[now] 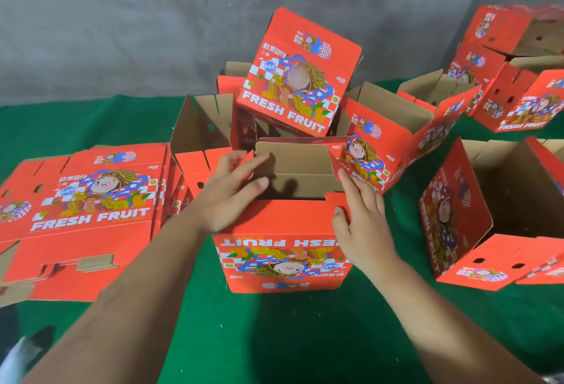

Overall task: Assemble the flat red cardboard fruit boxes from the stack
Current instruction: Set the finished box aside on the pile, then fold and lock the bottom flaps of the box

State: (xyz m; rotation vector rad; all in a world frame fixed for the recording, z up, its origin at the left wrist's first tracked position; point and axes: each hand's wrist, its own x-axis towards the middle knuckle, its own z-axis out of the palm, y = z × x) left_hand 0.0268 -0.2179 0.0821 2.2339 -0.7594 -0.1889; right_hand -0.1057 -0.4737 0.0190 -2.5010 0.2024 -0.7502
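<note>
A red fruit box (283, 255) stands in front of me on the green cloth, its printed front upside down and its brown inside flaps showing at the top. My left hand (232, 191) lies over the box's top left corner with straight fingers pressing a brown inner flap. My right hand (360, 216) touches the top right corner, fingers extended along a red side flap and thumb against the front panel's edge. A stack of flat red boxes (82, 200) lies to the left.
Several opened boxes stand behind and to the right: one with a raised lid (299, 72), one tilted (393, 136), one on its side (476, 216), more stacked at the far right (515, 72). A grey wall backs the green table (274, 338).
</note>
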